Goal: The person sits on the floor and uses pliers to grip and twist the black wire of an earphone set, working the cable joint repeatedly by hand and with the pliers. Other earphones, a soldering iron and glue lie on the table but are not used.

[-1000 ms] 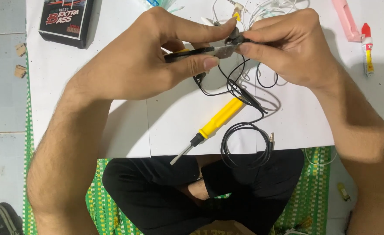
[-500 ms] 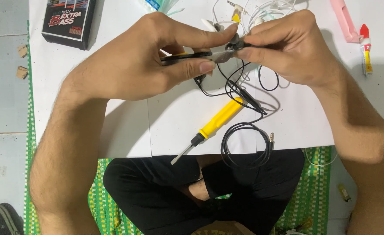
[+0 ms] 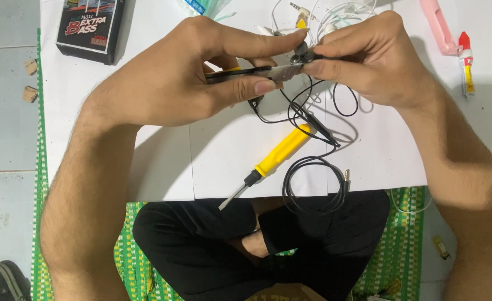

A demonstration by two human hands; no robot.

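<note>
My left hand (image 3: 201,78) grips a small pair of pliers (image 3: 257,72) with black and yellow handles, its metal jaws pointing right. My right hand (image 3: 368,61) pinches a small black earbud (image 3: 301,56) right at the jaw tips, fingers closed on it. From the earbud a thin black cable (image 3: 313,167) loops down across the white sheet (image 3: 229,150) to a metal jack plug (image 3: 347,177) near the front edge. A yellow-handled screwdriver (image 3: 276,156) lies diagonally under my hands, tip toward my lap.
A black box (image 3: 90,28) sits at the back left. White earphone cables (image 3: 335,14) tangle at the back centre. A pink tool (image 3: 438,25) and a small glue tube (image 3: 467,61) lie at the right. My crossed legs rest on a green mat (image 3: 402,245).
Both hands hold the same grip on pliers and earbud. The view has drifted slightly, with the black box sliding right and up in frame.
</note>
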